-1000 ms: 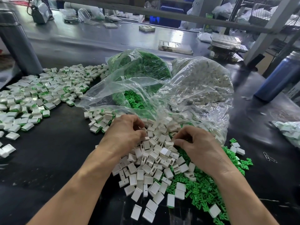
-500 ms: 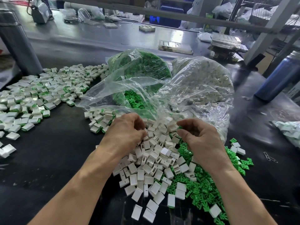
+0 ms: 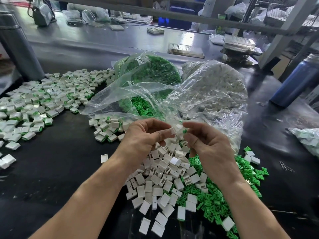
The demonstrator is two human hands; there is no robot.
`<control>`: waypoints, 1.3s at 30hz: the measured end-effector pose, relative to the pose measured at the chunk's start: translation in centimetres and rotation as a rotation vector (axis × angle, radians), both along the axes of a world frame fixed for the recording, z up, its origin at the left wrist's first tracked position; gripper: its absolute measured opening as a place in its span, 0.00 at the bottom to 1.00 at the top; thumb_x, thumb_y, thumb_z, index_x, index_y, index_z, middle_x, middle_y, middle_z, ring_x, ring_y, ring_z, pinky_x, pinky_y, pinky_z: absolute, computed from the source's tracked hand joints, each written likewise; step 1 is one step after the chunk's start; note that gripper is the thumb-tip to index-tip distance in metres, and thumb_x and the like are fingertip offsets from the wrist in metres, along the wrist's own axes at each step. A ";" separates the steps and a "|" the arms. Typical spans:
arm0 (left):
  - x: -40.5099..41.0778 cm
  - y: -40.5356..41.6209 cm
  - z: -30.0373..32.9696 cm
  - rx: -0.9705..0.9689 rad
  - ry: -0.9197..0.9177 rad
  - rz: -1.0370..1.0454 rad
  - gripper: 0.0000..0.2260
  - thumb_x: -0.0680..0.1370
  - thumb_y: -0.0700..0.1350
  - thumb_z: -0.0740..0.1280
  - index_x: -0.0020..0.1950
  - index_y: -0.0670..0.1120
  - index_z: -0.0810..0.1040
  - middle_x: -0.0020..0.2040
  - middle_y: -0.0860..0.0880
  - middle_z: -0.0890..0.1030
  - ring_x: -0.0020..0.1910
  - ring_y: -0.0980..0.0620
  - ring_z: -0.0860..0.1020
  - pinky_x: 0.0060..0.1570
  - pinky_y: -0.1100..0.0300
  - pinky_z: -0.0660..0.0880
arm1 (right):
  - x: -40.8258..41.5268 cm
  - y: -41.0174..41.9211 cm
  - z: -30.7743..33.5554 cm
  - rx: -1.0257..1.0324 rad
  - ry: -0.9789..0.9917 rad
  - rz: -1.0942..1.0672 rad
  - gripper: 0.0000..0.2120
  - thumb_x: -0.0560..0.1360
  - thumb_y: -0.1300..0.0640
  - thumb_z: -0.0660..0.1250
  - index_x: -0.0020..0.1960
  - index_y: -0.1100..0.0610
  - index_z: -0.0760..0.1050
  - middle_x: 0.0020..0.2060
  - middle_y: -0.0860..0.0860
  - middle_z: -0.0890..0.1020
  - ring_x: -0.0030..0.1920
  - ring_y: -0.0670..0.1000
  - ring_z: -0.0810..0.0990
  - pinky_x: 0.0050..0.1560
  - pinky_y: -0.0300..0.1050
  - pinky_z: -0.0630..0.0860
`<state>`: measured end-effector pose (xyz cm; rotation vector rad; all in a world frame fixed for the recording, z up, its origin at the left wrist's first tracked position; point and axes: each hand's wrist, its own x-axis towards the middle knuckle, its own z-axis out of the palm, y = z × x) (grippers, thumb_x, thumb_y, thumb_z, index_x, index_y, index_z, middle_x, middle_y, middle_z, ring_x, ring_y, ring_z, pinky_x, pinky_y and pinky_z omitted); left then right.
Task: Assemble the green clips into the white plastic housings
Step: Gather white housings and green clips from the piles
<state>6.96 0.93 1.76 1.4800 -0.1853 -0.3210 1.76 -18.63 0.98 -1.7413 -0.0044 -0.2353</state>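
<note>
left hand [image 3: 145, 135]: fingers curled, pinching a white housing [image 3: 173, 131] at the fingertips, raised above the loose pile
right hand [image 3: 205, 140]: fingers curled, pinching a green clip [image 3: 184, 131]
key relation: clip lies at 3 o'clock from the housing, just beside it, apparently not yet seated; long axis too small to tell
nearer hand: both meet mid-frame
supply: white housings pile [image 3: 165, 178] at 6 o'clock, green clips pile [image 3: 215, 195] at 5 o'clock on the table [image 3: 60, 161]
next move (judgement): push clip toward 9 o'clock into housing
</note>
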 end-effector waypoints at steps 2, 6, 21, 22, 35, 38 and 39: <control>0.1 -0.1 -0.3 -0.007 -0.004 -0.015 0.12 0.70 0.46 0.78 0.52 0.44 0.85 0.48 0.44 0.88 0.35 0.55 0.80 0.30 0.67 0.74 | 0.0 0.2 0.0 0.047 -0.004 0.002 0.11 0.77 0.62 0.73 0.57 0.50 0.83 0.46 0.51 0.85 0.44 0.49 0.83 0.40 0.41 0.82; 0.2 -0.1 -0.3 -0.039 -0.027 -0.023 0.11 0.70 0.45 0.78 0.50 0.44 0.85 0.48 0.43 0.88 0.36 0.55 0.82 0.32 0.68 0.75 | -0.1 0.3 0.1 0.059 -0.043 0.009 0.10 0.74 0.59 0.74 0.55 0.52 0.83 0.45 0.51 0.86 0.40 0.50 0.83 0.38 0.41 0.81; -0.3 -0.3 0.3 0.020 -0.103 -0.012 0.08 0.73 0.40 0.78 0.50 0.42 0.85 0.40 0.50 0.86 0.35 0.58 0.81 0.34 0.70 0.75 | -0.3 0.7 0.5 -0.072 -0.131 -0.021 0.13 0.77 0.62 0.74 0.52 0.44 0.86 0.46 0.46 0.86 0.39 0.45 0.82 0.39 0.37 0.79; -0.3 -0.4 0.3 0.027 -0.106 -0.008 0.08 0.73 0.40 0.78 0.50 0.43 0.85 0.39 0.51 0.86 0.35 0.58 0.80 0.35 0.70 0.75 | -0.3 0.7 0.5 -0.100 -0.123 -0.021 0.12 0.77 0.62 0.74 0.52 0.44 0.86 0.47 0.46 0.86 0.42 0.46 0.83 0.41 0.37 0.79; -0.6 -0.5 0.3 0.141 -0.199 0.001 0.06 0.74 0.40 0.77 0.50 0.46 0.85 0.43 0.49 0.87 0.40 0.57 0.83 0.42 0.67 0.79 | -0.4 0.6 0.6 -0.235 -0.076 0.006 0.14 0.78 0.63 0.73 0.57 0.46 0.80 0.45 0.44 0.83 0.46 0.48 0.84 0.48 0.47 0.84; -0.7 -0.4 0.4 0.170 -0.211 -0.009 0.05 0.75 0.39 0.77 0.50 0.46 0.85 0.43 0.48 0.87 0.42 0.55 0.84 0.46 0.64 0.80 | -0.4 0.5 0.7 -0.294 -0.078 0.023 0.15 0.78 0.63 0.73 0.57 0.44 0.79 0.45 0.42 0.82 0.45 0.47 0.82 0.48 0.47 0.83; -0.7 -0.4 0.5 0.174 -0.210 -0.016 0.05 0.75 0.39 0.77 0.50 0.46 0.85 0.44 0.48 0.87 0.43 0.55 0.84 0.46 0.64 0.80 | -0.5 0.5 0.8 -0.315 -0.080 0.025 0.16 0.78 0.63 0.73 0.56 0.43 0.79 0.45 0.42 0.82 0.45 0.47 0.82 0.47 0.47 0.83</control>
